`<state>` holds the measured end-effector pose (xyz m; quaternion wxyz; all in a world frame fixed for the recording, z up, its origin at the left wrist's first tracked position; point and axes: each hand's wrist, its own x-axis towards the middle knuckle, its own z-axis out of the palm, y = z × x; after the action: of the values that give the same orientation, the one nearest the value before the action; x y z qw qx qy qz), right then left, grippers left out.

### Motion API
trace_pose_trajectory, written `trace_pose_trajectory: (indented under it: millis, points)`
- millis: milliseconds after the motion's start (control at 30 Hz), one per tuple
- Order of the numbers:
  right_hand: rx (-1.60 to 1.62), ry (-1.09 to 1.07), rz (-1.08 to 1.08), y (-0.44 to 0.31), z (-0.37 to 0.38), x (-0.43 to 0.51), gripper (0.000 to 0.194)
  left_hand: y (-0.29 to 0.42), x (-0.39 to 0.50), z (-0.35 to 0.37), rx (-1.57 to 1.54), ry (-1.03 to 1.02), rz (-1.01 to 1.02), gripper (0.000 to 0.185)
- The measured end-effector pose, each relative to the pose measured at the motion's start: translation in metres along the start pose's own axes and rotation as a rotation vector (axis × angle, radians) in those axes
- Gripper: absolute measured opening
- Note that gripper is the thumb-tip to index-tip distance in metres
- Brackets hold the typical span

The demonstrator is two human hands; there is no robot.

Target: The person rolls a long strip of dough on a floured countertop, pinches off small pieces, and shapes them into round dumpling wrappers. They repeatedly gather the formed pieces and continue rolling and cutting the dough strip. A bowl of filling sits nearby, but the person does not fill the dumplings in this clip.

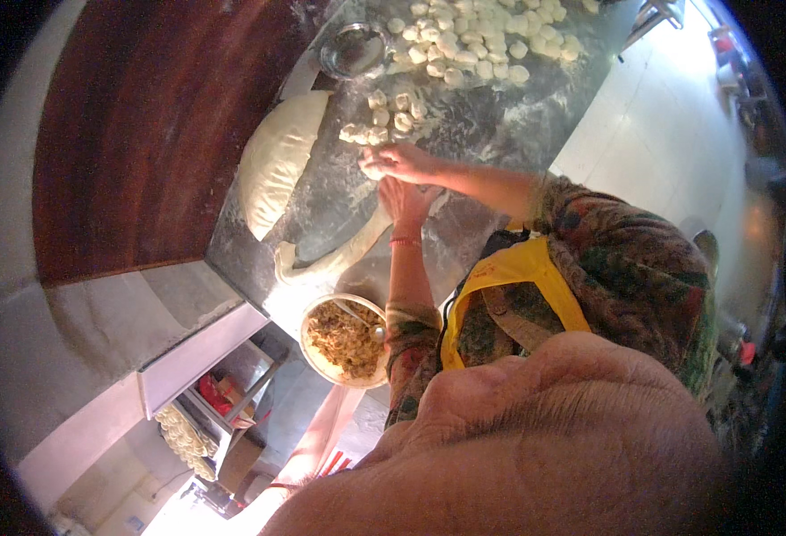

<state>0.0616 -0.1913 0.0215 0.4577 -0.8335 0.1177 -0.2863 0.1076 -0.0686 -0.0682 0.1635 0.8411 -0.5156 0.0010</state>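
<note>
My left hand (408, 201), with a red band at its wrist, is closed around the upper end of a long dough rope (339, 262) that curves across the floured dark worktop. Touching it from above, my right hand (398, 163) has its fingers on a small whitish piece of dough at the rope's end. Small dough pieces (379, 118) lie just beyond my hands. A larger spread of dough pieces (473, 40) covers the far part of the worktop. To the left rests a big folded slab of dough (282, 157).
A bowl of chopped filling (345, 338) with a metal spoon stands near my left forearm. A round glass or metal dish (354, 51) sits at the far edge. Another person's forearm (319, 435) appears below the bowl. Shaped dough pieces (185, 439) lie at lower left.
</note>
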Motion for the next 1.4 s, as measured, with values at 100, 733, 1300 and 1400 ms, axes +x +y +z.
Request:
trace_pose_trajectory:
  millis: [100, 733, 1300, 1400]
  points:
    - [-0.102, -0.104, 0.159, -0.006, -0.003, -0.020, 0.045, -0.020, -0.020, -0.039, -0.059, -0.203, -0.033, 0.052]
    - [0.027, -0.135, 0.553, 0.011, 0.033, -0.048, 0.025, 0.023, -0.018, -0.105, -0.051, 0.228, 0.082, 0.083]
    - [0.230, -0.113, 0.271, -0.014, 0.008, -0.011, 0.035, -0.019, -0.006, -0.024, -0.156, -0.039, 0.027, 0.060]
    - [-0.151, -0.172, 0.244, 0.007, 0.007, -0.022, 0.041, -0.021, -0.022, -0.052, -0.093, -0.111, -0.071, 0.052]
